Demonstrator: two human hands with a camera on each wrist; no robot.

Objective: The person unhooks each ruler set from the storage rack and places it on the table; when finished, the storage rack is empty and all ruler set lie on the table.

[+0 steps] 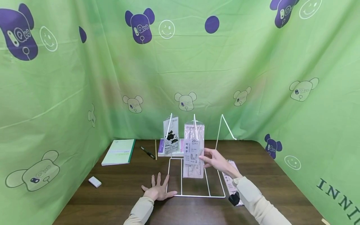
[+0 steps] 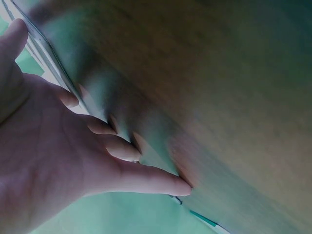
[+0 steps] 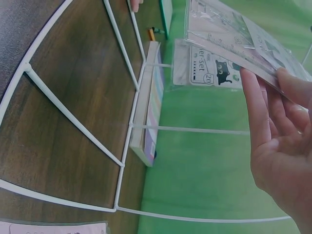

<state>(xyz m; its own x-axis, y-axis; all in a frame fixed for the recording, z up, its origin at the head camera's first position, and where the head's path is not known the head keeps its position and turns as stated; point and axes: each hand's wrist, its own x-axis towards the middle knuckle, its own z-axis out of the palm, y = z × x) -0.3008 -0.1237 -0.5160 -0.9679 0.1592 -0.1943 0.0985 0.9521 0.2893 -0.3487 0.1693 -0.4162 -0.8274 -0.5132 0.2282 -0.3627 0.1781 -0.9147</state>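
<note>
With thumb and fingers, my right hand point(image 1: 215, 160) pinches the right edge of a pink ruler set in a clear packet point(image 1: 193, 150). The packet's top is at the middle prong of a white wire display rack point(image 1: 201, 196). In the right wrist view, printed ruler markings show through the plastic of the pink packet point(image 3: 234, 36). A white ruler set with black cats point(image 1: 171, 136) hangs from the rack's left prong, while the right prong point(image 1: 229, 126) stands bare. My left hand point(image 1: 158, 190) lies spread on the table, its thumb at the rack's front left corner.
Another pink packet point(image 1: 230, 178) lies right of the rack, beside a black object point(image 1: 234, 198) near my right sleeve. A book point(image 1: 161, 150) lies behind the rack. Leftward are a pencil point(image 1: 156, 150), a pen point(image 1: 147, 152), a green-edged notebook point(image 1: 119, 151) and a white eraser point(image 1: 95, 182).
</note>
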